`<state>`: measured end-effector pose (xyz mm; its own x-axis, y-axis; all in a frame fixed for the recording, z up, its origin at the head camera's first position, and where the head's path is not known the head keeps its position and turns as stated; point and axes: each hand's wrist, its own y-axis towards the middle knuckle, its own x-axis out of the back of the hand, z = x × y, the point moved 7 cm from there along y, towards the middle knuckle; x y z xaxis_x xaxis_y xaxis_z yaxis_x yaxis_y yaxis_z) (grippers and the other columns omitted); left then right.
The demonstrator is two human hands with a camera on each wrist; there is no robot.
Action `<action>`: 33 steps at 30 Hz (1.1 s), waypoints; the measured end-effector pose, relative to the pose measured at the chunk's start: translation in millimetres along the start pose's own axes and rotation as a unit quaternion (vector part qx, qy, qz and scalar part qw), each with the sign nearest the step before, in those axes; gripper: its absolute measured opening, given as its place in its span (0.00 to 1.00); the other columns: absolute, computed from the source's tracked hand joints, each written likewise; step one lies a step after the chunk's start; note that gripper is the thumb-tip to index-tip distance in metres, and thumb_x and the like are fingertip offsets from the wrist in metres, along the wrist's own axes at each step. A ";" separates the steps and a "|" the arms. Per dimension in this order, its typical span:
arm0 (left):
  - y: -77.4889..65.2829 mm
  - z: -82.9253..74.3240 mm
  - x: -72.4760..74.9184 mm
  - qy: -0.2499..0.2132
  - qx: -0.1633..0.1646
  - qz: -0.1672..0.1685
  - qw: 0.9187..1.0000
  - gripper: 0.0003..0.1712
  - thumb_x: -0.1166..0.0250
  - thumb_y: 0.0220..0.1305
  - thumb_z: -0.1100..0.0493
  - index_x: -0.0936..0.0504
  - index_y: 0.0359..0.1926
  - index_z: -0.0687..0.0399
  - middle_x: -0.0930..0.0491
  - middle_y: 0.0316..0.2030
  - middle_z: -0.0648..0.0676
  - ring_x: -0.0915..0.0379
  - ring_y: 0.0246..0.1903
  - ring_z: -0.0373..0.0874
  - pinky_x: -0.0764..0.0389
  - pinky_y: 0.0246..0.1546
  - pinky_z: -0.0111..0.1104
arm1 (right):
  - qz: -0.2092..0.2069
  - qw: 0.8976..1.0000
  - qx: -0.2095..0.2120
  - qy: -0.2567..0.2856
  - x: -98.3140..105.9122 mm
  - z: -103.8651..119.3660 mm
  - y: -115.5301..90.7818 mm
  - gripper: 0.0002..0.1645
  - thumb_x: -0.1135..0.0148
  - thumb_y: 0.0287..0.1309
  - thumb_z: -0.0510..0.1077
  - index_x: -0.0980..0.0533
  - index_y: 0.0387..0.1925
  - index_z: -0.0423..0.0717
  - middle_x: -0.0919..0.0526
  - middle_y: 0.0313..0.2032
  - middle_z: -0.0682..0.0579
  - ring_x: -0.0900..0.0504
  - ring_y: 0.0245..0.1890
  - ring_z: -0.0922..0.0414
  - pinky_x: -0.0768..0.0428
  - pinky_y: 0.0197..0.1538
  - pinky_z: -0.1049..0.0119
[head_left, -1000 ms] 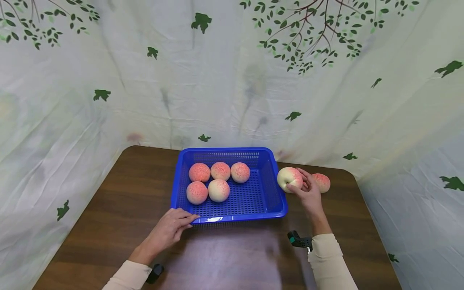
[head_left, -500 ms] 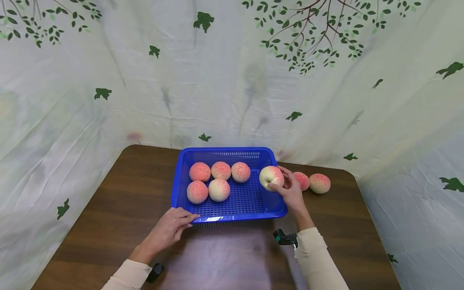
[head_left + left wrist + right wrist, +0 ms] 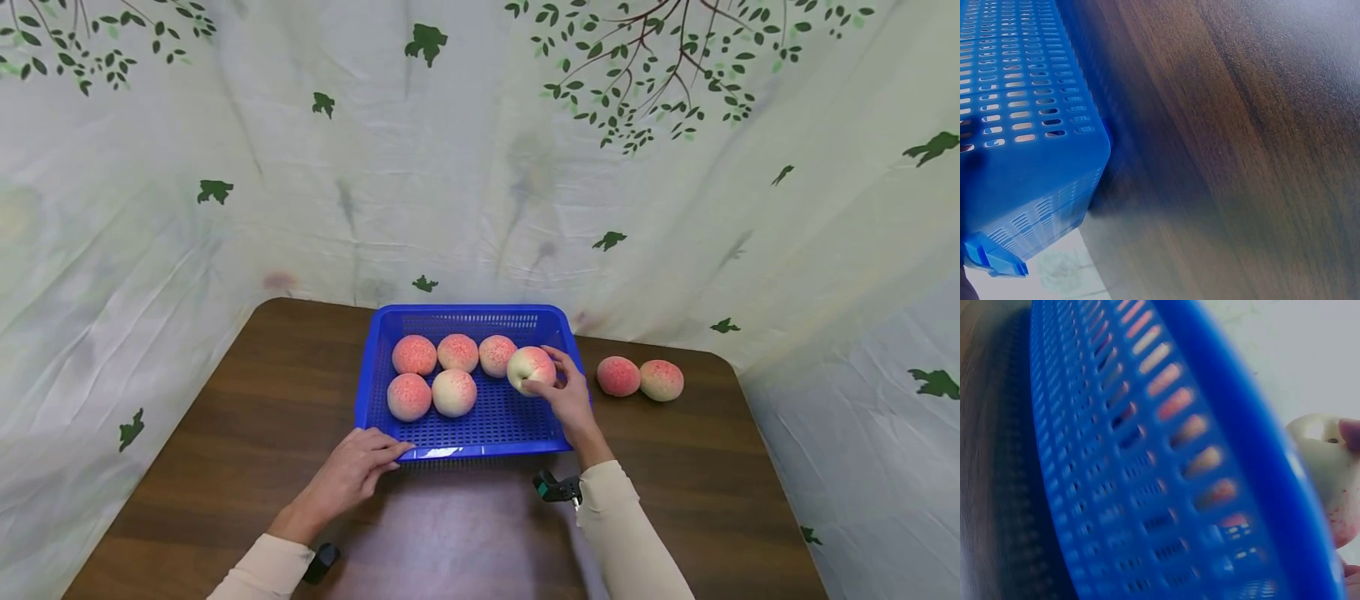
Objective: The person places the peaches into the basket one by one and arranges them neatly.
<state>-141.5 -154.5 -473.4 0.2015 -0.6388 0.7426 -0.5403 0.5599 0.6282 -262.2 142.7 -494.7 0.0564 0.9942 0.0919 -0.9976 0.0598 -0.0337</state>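
Running longest sideways, the basket (image 3: 487,451) bears the left hand (image 3: 366,460); the right hand (image 3: 567,398) pinches a pale peach (image 3: 532,365), hollow (image 3: 1332,440) facing near-left.

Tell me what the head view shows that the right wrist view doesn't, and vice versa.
Only head: the left hand, resting on the near-left rim of the blue plastic basket, and two round pink peaches right of it.
Only right wrist: a close look at the basket's slotted outer wall, with pink and cream showing through.
Both: that basket, part of the right hand, the round cream-and-pink peach it holds, the brown wooden tabletop and the white backdrop.
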 end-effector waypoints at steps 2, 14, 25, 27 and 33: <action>0.2 0.6 -0.3 -0.001 0.002 0.000 1.000 0.29 0.59 0.74 0.47 0.13 0.42 0.57 0.16 0.35 0.48 0.25 0.33 0.41 0.32 0.35 0.33 | -0.001 1.000 -0.004 -0.005 -5.5 -1.3 1.7 0.42 0.27 0.45 0.33 0.32 0.65 0.43 0.28 0.50 0.43 0.25 0.43 0.52 0.25 0.41 0.69; 1.0 0.0 -1.0 -0.001 0.001 -0.004 1.000 0.29 0.58 0.75 0.47 0.13 0.41 0.57 0.17 0.34 0.48 0.25 0.32 0.41 0.32 0.35 0.32 | 0.024 0.999 -0.025 -0.037 -23.5 -8.7 9.0 0.44 0.24 0.37 0.32 0.29 0.60 0.44 0.27 0.50 0.42 0.25 0.42 0.51 0.27 0.43 0.66; -1.0 1.6 -0.9 -0.008 0.002 -0.002 1.000 0.25 0.54 0.73 0.49 0.13 0.42 0.58 0.16 0.34 0.48 0.25 0.32 0.41 0.31 0.34 0.34 | 0.079 0.989 -0.056 -0.109 -35.9 -16.4 7.9 0.45 0.21 0.32 0.34 0.28 0.58 0.46 0.25 0.49 0.42 0.27 0.46 0.47 0.27 0.45 0.59; -1.1 1.5 -0.7 -0.007 0.000 -0.003 1.000 0.24 0.53 0.73 0.50 0.13 0.42 0.58 0.17 0.35 0.48 0.25 0.33 0.41 0.31 0.34 0.33 | 0.083 0.988 -0.058 -0.119 -37.3 -17.2 7.8 0.45 0.21 0.31 0.34 0.28 0.58 0.45 0.25 0.49 0.42 0.26 0.46 0.47 0.27 0.47 0.58; 0.5 0.4 0.3 -0.007 -0.001 0.000 1.000 0.25 0.55 0.73 0.50 0.13 0.42 0.58 0.17 0.35 0.48 0.25 0.33 0.41 0.31 0.34 0.33 | 0.093 0.984 -0.058 -0.143 -41.2 -20.2 10.5 0.46 0.21 0.29 0.32 0.29 0.57 0.41 0.24 0.45 0.40 0.24 0.42 0.49 0.26 0.46 0.58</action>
<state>-142.0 -154.6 -473.0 0.1909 -0.6463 0.7388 -0.5385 0.5604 0.6293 -274.1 104.1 -519.0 -0.1559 0.9237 0.3500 -0.9776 -0.0937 -0.1883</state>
